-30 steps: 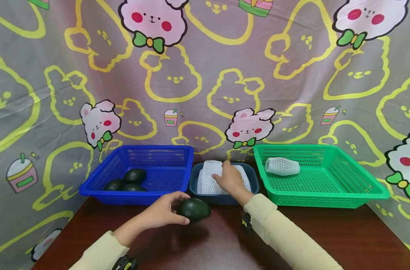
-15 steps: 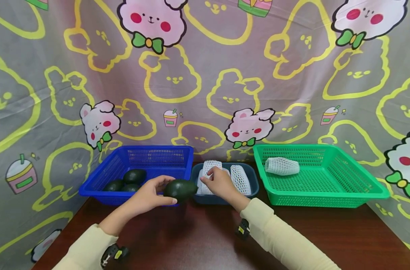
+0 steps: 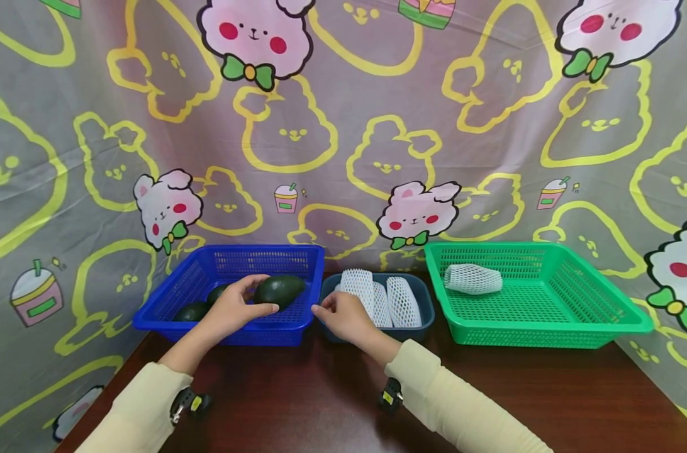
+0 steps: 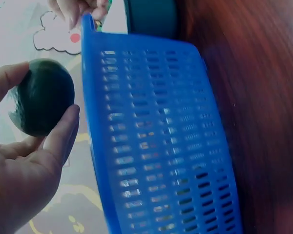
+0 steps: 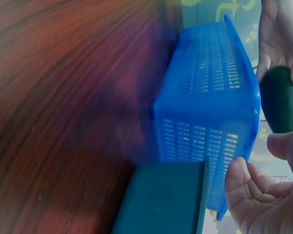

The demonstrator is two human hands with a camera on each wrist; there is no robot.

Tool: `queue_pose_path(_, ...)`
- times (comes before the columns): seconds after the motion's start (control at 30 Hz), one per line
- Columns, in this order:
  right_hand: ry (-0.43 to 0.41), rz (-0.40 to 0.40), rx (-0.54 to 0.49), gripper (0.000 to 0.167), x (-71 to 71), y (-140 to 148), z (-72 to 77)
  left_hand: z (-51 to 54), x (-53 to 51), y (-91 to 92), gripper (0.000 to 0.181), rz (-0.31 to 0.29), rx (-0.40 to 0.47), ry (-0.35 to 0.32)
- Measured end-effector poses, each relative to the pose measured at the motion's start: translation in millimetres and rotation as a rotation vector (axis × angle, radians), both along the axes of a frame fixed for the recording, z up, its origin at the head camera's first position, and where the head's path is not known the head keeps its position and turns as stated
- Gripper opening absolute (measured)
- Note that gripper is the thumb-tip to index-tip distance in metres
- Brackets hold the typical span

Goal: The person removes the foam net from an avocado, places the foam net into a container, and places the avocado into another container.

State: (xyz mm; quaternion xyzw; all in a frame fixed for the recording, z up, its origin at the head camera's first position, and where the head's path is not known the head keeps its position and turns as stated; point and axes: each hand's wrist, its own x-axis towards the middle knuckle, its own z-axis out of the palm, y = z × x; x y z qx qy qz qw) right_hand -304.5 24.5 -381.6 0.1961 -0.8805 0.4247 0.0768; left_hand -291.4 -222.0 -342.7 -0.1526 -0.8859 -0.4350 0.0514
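A dark green avocado is pinched between the thumb and fingers of my left hand, above the right part of the blue basket. The left wrist view shows this avocado clear of the basket's rim. My right hand hovers over the left end of a dark teal tub. Its fingers are loosely curled, and in the right wrist view the thumb stands apart from them with nothing between. White foam net sleeves stand in the tub.
Other avocados lie in the blue basket, partly behind my left hand. At the right a green basket holds one white-netted item. A patterned curtain hangs behind the dark wooden table.
My left hand has carried the avocado leftward and up, from in front of the tub to over the blue basket. My right hand has left the foam sleeves and moved left.
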Motion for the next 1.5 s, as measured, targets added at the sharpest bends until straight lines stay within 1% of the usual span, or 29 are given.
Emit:
queue_pose_path(0.1, -0.001, -0.01, 0.006, 0.023, 0.4, -5, -1.1, -1.6, -7.7, -3.7, 0.075, 0.045, -0.041, -0.003)
queue_pose_path(0.23, -0.006, -0.006, 0.003, 0.025, 1.7, -11, -3.6, -4.4, -17.4, -9.0, 0.077, 0.1, -0.071, -0.012)
queue_pose_path(0.33, -0.033, 0.003, -0.021, 0.025, 2.5, -14, -5.7, -7.0, -24.2, -12.4, 0.077, 0.134, -0.101, -0.009)
queue_pose_path(0.53, -0.1, 0.027, -0.096, 0.025, 1.8, -17, -7.9, -13.4, -38.6, -19.1, 0.076, 0.172, -0.166, 0.027)
queue_pose_path(0.7, -0.138, 0.048, -0.143, 0.025, 2.0, -18, -8.2, -20.1, -48.2, -24.2, 0.072, 0.194, -0.208, 0.012)
queue_pose_path(0.8, -0.153, 0.051, -0.157, 0.025, 1.8, -18, -8.6, -23.3, -54.3, -25.7, 0.072, 0.204, -0.252, -0.001)
queue_pose_path(1.07, -0.175, 0.044, -0.183, 0.025, 3.6, -20, -7.3, -29.8, -70.0, -26.8, 0.072, 0.217, -0.383, 0.019)
queue_pose_path(1.2, -0.2, 0.043, -0.19, 0.026, 4.7, -20, -6.0, -34.5, -76.5, -27.3, 0.073, 0.204, -0.457, 0.009)
queue_pose_path(1.27, -0.231, 0.044, -0.215, 0.025, 4.1, -21, -6.2, -36.4, -79.1, -27.3, 0.073, 0.194, -0.495, 0.004)
queue_pose_path(1.4, -0.333, 0.042, -0.318, 0.024, 2.3, -23, -7.3, -38.8, -82.9, -27.1, 0.071, 0.181, -0.566, -0.011)
queue_pose_path(1.5, -0.393, 0.034, -0.379, 0.023, 2.2, -25, -6.7, -39.7, -84.6, -27.3, 0.069, 0.171, -0.61, -0.022)
